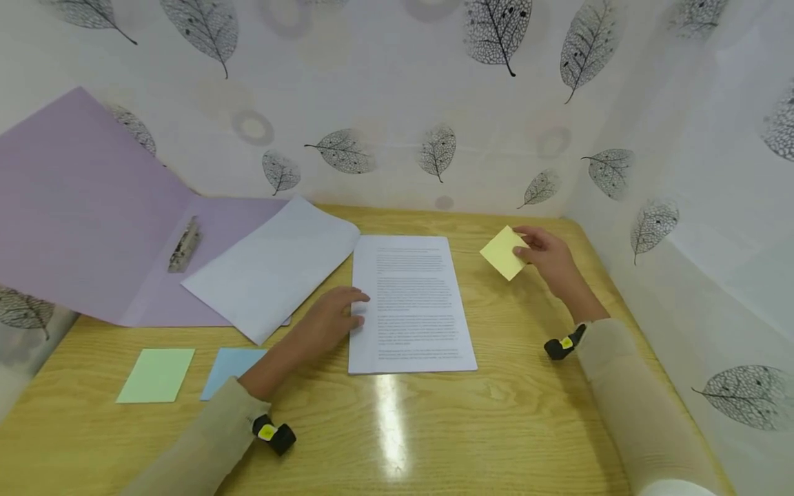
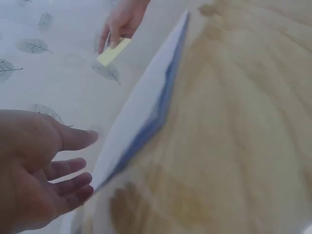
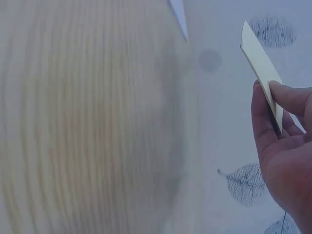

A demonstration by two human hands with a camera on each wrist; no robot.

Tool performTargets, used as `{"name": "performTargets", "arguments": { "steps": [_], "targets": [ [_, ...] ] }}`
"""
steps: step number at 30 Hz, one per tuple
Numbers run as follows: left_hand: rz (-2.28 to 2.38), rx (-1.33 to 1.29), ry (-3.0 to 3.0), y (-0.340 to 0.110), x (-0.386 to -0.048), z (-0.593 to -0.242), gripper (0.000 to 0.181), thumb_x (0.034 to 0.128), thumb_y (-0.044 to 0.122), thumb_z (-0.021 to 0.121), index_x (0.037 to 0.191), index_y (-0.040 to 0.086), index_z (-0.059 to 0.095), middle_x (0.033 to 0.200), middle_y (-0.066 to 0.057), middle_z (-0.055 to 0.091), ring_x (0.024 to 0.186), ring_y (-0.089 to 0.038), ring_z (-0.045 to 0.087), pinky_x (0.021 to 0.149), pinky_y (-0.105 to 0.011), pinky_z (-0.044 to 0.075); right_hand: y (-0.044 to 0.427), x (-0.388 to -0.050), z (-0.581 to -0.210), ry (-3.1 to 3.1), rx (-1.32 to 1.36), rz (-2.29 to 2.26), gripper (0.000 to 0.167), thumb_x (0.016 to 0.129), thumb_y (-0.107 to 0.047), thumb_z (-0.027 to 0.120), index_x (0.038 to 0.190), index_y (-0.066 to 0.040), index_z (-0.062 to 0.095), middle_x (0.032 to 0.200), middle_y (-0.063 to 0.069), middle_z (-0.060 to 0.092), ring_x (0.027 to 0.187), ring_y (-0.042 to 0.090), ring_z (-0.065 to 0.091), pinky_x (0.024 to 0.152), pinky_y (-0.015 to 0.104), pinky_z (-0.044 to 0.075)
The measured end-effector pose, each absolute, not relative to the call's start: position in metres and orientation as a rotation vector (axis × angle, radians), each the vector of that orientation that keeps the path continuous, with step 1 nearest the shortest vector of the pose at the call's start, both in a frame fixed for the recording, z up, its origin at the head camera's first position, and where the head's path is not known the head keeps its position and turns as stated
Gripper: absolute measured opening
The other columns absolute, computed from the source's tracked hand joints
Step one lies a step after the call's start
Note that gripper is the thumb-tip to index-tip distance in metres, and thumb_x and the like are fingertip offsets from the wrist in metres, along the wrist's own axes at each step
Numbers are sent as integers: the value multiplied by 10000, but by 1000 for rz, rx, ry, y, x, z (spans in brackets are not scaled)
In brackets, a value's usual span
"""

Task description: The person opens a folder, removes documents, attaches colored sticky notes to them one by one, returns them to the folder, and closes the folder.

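My right hand (image 1: 548, 262) pinches a yellow sticky note pad (image 1: 504, 253) between thumb and fingers, above the table's right side. In the right wrist view the yellow pad (image 3: 262, 63) shows nearly edge-on, with the thumb on one face. My left hand (image 1: 329, 317) is at the left edge of a stack of printed sheets (image 1: 415, 303), its fingers loosely bent and apart. In the left wrist view nothing sits between the thumb and fingers of the left hand (image 2: 44, 170), and the paper stack (image 2: 141, 107) lies just beyond the fingertips.
At the left lies an opened purple folder (image 1: 80, 207) with a metal clip (image 1: 185, 246). White paper (image 1: 273, 269) rests aslant on it. A green sticky note pad (image 1: 155, 375) and a blue one (image 1: 229, 368), partly behind my left forearm, lie in front. Leaf-patterned sheeting (image 1: 384, 89) stands behind the wooden table (image 1: 496, 427).
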State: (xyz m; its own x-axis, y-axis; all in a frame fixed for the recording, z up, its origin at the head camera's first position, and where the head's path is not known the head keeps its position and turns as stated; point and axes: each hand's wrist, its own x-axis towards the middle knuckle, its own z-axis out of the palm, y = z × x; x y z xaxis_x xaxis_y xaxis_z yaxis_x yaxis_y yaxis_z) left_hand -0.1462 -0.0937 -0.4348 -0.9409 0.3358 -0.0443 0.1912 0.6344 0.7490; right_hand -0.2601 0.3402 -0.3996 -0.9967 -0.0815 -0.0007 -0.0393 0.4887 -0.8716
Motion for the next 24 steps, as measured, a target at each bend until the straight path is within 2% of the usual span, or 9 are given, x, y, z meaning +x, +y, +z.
{"name": "performTargets", "arguments": {
  "steps": [4,7,10,14,16,21,24],
  "targets": [
    [1385,397,2592,-83,-153,-420,435,1031,215,590,1459,175,523,1494,-53,500,1298,-275,544,1036,-473,491,299,-239,-388,2650,-288,-1528,476,985,-210,672,1440,-128,557,1275,92,584,1067,112,573,809,150,522],
    [1563,429,2463,-69,-158,-410,482,1032,227,593,1499,200,478,1470,-63,535,1273,-260,583,1025,-450,514,271,-224,-380,2608,-451,-1483,435,998,-190,651,1420,-119,577,1350,128,602,1086,135,595,808,167,530],
    [1701,477,2302,-54,-164,-403,523,1028,241,602,1524,225,438,1455,-86,554,1278,-256,592,1027,-439,520,247,-212,-374,2548,-605,-1448,398,1011,-199,629,1399,-113,598,1399,111,605,1138,120,607,850,192,536],
    [1840,525,2079,-40,-166,-398,586,1026,252,602,1560,266,361,1464,-88,549,1246,-237,619,1011,-413,532,224,-200,-367,2462,-724,-1446,359,1014,-218,626,1353,-100,637,1355,96,640,1070,116,636,850,228,544],
    [1896,525,1995,-37,-165,-396,597,1026,229,601,1565,269,348,1443,-102,567,1191,-229,648,975,-390,550,216,-196,-364,2439,-751,-1449,343,1009,-212,635,1330,-93,655,1319,101,660,994,137,649,808,252,552],
    [1966,501,1941,-40,-163,-396,571,1026,123,586,1543,274,395,1321,-130,648,1030,-211,689,854,-329,585,202,-189,-360,2462,-746,-1412,318,989,-204,664,1296,-125,688,1273,72,685,904,167,643,745,270,542],
    [1982,505,1953,-43,-163,-396,553,1026,96,575,1532,258,422,1287,-139,663,1004,-207,693,840,-328,594,197,-184,-358,2543,-820,-1381,304,988,-179,664,1288,-135,691,1258,54,683,935,173,625,756,302,530]
  ]
}}
